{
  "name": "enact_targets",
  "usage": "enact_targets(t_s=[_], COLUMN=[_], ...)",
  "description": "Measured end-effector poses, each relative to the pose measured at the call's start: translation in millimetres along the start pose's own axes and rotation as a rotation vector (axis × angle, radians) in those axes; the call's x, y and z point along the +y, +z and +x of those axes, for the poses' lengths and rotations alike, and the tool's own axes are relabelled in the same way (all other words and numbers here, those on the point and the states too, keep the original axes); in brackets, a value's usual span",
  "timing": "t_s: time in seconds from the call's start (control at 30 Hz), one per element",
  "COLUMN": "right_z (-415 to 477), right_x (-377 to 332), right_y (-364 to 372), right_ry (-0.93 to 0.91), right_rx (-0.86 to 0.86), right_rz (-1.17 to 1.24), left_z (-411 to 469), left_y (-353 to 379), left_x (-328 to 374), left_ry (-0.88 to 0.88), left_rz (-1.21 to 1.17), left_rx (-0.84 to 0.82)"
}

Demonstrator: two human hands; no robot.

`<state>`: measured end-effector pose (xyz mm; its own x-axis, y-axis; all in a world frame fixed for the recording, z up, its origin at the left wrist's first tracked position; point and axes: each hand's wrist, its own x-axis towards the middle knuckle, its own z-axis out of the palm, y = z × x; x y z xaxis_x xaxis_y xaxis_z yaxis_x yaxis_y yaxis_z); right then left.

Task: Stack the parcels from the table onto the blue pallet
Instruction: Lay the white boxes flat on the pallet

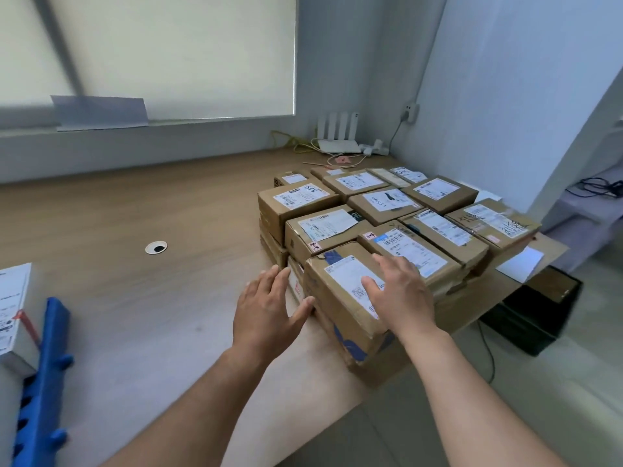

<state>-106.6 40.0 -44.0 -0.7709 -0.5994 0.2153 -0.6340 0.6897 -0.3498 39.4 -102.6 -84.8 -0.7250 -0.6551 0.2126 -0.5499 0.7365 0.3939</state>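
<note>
Wood-grain table top (151,203). From centre toward 3 o'clock, labelled cardboard parcels (381,203) packed touching, partly two layers deep, on a flat cardboard sheet (553,248) overhanging the edge. At 9 o'clock of these, round cable grommet (156,247). At 1 o'clock, in the wall corner, white router (338,146), power strip (374,149) just beside, loose yellow cable (289,139).

in front of me a wide window (168,55) glows soft behind a pale roller blind, a grey sill (202,136) beneath it. blue-grey walls (488,79) meet in the corner, where a white router (338,136) sits near a wall socket (410,112). pale floor (590,365) to my right.
</note>
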Motion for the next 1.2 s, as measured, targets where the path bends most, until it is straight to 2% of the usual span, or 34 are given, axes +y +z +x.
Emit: enact_targets(t_s=[0.27,0.47,0.73,1.0,1.2], right_z=[6.1,5.0,1.2,-3.0,2.3], right_x=[75.9,99.8,101.7,108.5,122.2], right_y=[-16.0,-3.9,7.3,11.1,11.5], right_ry=[0.007,0.025,0.1,0.115,0.148], right_rx=[-0.026,-0.113,-0.156,-0.215,-0.417], right_rz=[0.095,0.174,0.338,0.47,0.606], left_z=[-19.6,-29.3,-27.7,-30.6,-35.5], left_y=[32.8,48.1,68.5,68.1,68.1], left_x=[76.9,108.0,110.8,115.5,110.9], left_ry=[-0.156,-0.298,-0.376,-0.42,-0.414], left_rz=[-0.076,-0.15,-0.278,-0.566,-0.724], left_rx=[0.006,-0.081,-0.156,-0.142,-0.144])
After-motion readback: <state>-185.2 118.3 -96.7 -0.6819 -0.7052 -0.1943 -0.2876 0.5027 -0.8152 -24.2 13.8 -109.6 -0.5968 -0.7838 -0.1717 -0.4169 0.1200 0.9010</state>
